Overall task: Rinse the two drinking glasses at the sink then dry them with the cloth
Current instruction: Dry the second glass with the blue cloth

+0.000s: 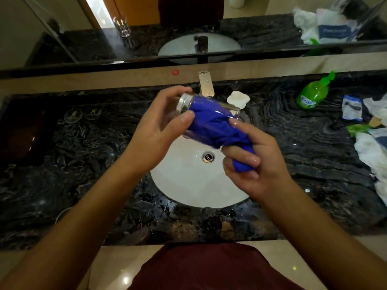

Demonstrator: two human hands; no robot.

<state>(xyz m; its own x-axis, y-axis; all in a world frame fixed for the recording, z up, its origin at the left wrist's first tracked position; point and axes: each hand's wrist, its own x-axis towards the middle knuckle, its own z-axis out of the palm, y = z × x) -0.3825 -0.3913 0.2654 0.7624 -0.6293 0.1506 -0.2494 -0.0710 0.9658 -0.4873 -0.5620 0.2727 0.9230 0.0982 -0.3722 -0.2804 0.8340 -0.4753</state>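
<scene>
While the left hand curls its grip around the base end of one drinking glass, the glass lies tilted on its side above the white sink, its mouth toward the right. Stuffed inside it is a blue cloth, whose bunched tail comes out of the mouth into the right hand, fingers closed tight on it. A second glass shows only in the mirror, far left. Further right on the dark worktop stand one white cup and one green bottle.
</scene>
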